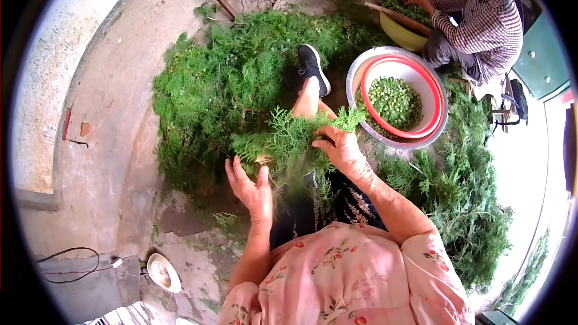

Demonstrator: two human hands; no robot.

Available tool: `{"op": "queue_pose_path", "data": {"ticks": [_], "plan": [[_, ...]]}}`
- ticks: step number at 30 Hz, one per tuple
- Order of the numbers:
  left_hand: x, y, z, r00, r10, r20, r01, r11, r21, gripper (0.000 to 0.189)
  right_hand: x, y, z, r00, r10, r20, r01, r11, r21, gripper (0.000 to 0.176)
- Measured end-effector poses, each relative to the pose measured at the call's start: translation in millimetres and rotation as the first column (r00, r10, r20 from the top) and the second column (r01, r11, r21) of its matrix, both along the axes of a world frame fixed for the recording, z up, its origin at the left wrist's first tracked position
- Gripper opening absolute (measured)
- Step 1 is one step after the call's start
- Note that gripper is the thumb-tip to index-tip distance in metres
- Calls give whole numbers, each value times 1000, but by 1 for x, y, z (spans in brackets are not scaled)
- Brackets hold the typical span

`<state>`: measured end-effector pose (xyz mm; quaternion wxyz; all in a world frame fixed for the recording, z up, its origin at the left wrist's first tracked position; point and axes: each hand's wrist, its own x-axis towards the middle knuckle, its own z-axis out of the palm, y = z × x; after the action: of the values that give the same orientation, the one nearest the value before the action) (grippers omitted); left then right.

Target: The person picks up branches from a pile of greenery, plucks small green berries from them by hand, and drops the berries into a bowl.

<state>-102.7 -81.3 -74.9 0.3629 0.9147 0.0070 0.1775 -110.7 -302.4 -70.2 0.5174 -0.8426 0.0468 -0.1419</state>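
A feathery green evergreen branch (286, 144), like cypress or arborvitae, lies across my lap between my hands. My left hand (250, 191) is open beside the branch's pale cut end, palm up with thumb and fingers apart. On the other side, my right hand (342, 150) has its fingers curled and pinched at the foliage; what sits right between the fingertips is partly hidden. Near that hand stands a wide metal basin (355, 75) with a red-rimmed bowl (435, 105) in it. Small round green cones (394, 105) fill the bowl's bottom, and more lie in the basin.
A large heap of cut branches (223, 72) spreads ahead, and another pile (463, 204) lies at right. A person in a checked shirt (487, 21) sits at upper right, hands over a tray of greenery (397, 3) above a yellow basin (400, 33). A white dish-shaped object (164, 272) is at lower left.
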Motion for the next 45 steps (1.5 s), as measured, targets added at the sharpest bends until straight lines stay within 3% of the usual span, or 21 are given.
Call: {"op": "queue_pose_path", "data": {"ticks": [1,3,9,10,12,15,16,19,21,22,24,26,27,29,32,35,37,38,39,41,45], "plan": [[-3,-10,17,999,4,51,-17,969,245,64,-2,1,3,1000,3,10,-3,1000,15,22],[-3,-23,26,981,-178,82,122,882,455,73,-4,4,8,1000,10,29,-12,999,46,22],[4,-60,14,907,-420,-19,396,838,375,78,-9,10,24,994,84,71,-76,991,-112,23],[6,-63,10,887,-442,133,383,866,321,49,-9,11,25,994,88,61,-80,989,-126,23],[6,-63,1,878,-475,65,454,867,205,26,-9,11,27,995,70,67,-60,987,-152,21],[-1,-68,9,885,-458,86,450,888,97,26,-8,14,20,997,-29,-68,44,974,224,17],[-1,-69,16,890,-455,40,450,888,94,27,-9,15,30,982,-15,-189,100,888,450,10],[1,-60,9,901,-430,-59,432,902,14,31,-7,6,31,968,-106,-226,238,671,703,20],[0,-46,-4,901,-406,-150,380,908,-177,32,1,-23,28,974,-181,-136,225,721,656,23],[-1,-43,6,875,-402,-270,305,891,-338,32,3,-33,29,977,-172,-127,210,662,720,19],[2,-34,-6,869,-432,-241,294,843,-451,35,7,-56,27,977,-155,-150,213,603,768,14],[1,-29,-2,863,-453,-223,304,819,-487,39,4,-80,31,970,-172,-173,224,345,911,11],[0,-29,3,867,-444,-228,287,817,-500,38,6,-108,12,996,-94,7,14,220,975,11],[-1,-27,9,862,-447,-239,255,789,-558,37,4,-119,27,909,-379,-172,185,-1,983,15],[-3,-26,11,865,-438,-245,232,781,-579,34,-2,-116,13,938,-331,-104,156,133,979,19],[-5,-25,16,855,-458,-241,245,768,-591,30,-10,-67,37,976,-147,-161,215,511,832,26],[-8,-26,23,858,-446,-254,231,777,-586,28,-11,-48,28,997,59,-56,-17,823,567,21],[-7,-25,19,871,-446,-208,263,779,-569,31,-14,-36,29,993,108,52,-119,949,292,19],[-6,-24,19,880,-433,-197,258,782,-567,30,-17,-26,31,973,188,138,-186,982,-21,17],[-6,-23,19,898,-401,-181,240,790,-565,30,-24,-14,29,956,271,107,-231,928,-292,14],[-7,-21,23,903,-394,-168,226,772,-594,32,-37,-7,9,982,177,70,-156,961,-230,13]]}}
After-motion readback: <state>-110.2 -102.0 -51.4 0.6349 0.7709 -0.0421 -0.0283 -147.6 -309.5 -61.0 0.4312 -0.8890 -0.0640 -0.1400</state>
